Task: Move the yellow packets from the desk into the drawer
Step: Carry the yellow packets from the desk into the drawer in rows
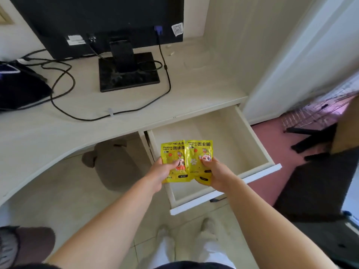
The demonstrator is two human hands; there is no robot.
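Above the open drawer (229, 133), left hand (161, 171) and right hand (217, 171) each pinch a yellow packet (174, 152).

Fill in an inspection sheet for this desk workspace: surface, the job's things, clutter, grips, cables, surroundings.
Surface: pale desk, with its drawer pulled open on the right.
Job's things: yellow packets held side by side over the open drawer, not yet lying in it; none seen on the desk.
Clutter: black monitor on its stand, back towards the camera; dark bag at the desk's left end.
Grips: left hand pinches the left packet, right hand the right one, thumbs on top.
Cables: black cables loop across the desk from the monitor.
Surroundings: tiled floor; grey plush item under the desk; cardboard box at right.
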